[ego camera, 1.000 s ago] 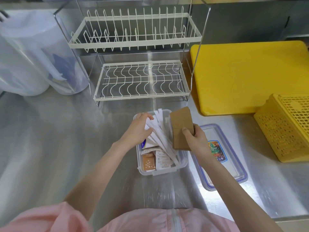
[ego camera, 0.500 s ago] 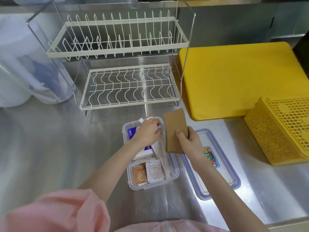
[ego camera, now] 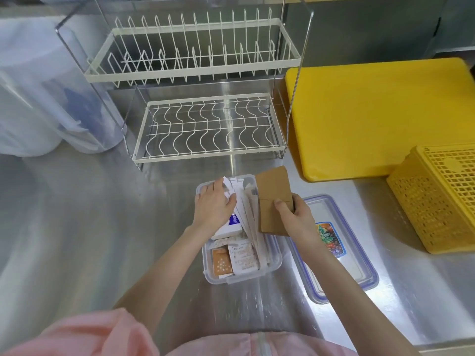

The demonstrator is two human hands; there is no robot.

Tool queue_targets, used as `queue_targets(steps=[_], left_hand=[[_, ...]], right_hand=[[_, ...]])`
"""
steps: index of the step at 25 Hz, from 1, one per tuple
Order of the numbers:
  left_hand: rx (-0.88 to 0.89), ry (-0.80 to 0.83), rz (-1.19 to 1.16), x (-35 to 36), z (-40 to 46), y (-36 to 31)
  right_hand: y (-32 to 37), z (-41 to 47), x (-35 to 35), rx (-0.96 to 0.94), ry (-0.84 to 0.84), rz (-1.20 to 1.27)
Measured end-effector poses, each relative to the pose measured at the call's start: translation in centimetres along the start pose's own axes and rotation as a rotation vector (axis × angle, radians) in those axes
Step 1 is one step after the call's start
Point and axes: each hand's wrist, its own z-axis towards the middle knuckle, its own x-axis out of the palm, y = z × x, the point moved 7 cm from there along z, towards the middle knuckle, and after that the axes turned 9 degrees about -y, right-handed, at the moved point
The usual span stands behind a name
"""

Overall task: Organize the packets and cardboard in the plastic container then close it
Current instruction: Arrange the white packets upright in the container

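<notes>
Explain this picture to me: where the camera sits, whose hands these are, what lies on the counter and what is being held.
No machine here: a person wears a camera on the head, looking down at their own hands. On the steel counter stands a clear plastic container of packets. The left hand presses flat on them. The right hand grips a brown cardboard over the container's right edge. The lid lies beside it, off. Behind are a dish rack, a yellow board and a yellow basket.
</notes>
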Motion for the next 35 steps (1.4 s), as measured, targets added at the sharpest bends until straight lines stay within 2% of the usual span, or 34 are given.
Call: queue_targets(steps=[11, 14, 20, 25, 28, 30, 33, 35], left_hand=[[0.239, 0.105, 0.035, 2.0, -0.4, -1.4], [0.324, 0.141, 0.160, 1.4, -1.3, 0.1], [0.366, 0.348, 0.383, 1.6, -1.9, 1.9], [0.349, 0.319, 0.420, 1.6, -1.7, 2.3], [0.334, 0.333, 0.371, 1.4, -1.7, 2.3], [0.311, 0.318, 0.231, 0.7, -1.8, 2.3], [0.174, 0.116, -0.139, -1.9, -1.8, 2.7], [0.129, 0.017, -0.210, -3.3, -2.2, 3.2]], right_hand=[[-0.2, 0.2, 0.5, -0.008, 0.029, -0.023], [-0.3, 0.1, 0.8, -0.006, 0.049, -0.030], [-0.1, -0.2, 1.4, -0.029, 0.056, -0.034], [0.1, -0.2, 2.0, -0.040, 0.072, -0.052], [0.0, -0.2, 2.4, -0.039, 0.078, -0.072], [0.0, -0.1, 3.1, -0.036, 0.099, -0.075], [0.1, -0.1, 5.1, -0.035, 0.180, -0.123], [0.3, -0.2, 6.9, -0.037, 0.219, -0.159]])
